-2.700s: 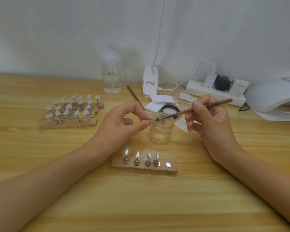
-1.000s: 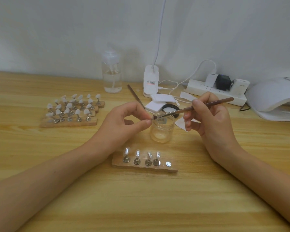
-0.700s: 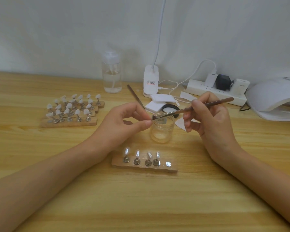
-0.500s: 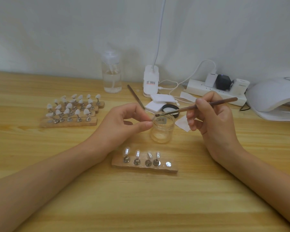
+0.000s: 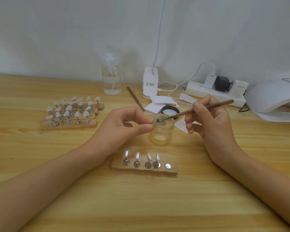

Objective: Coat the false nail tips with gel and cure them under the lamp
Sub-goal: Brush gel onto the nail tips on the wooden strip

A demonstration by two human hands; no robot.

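False nail tips (image 5: 141,155), four of them, stand on the near wooden strip (image 5: 144,170) on the table, while our left hand (image 5: 124,126) pinches what we take for the fifth tip (image 5: 151,123) beside the gel jar (image 5: 162,133), our right hand (image 5: 211,123) grips the brush (image 5: 206,107) dipped at its mouth, and curing under the lamp (image 5: 273,97) is, we judge, not yet done.

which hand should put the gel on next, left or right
Right. The right hand grips the brush, with its bristles at the mouth of the jar. The left hand pinches a small item beside the rim, too small to identify, so it suits holding.
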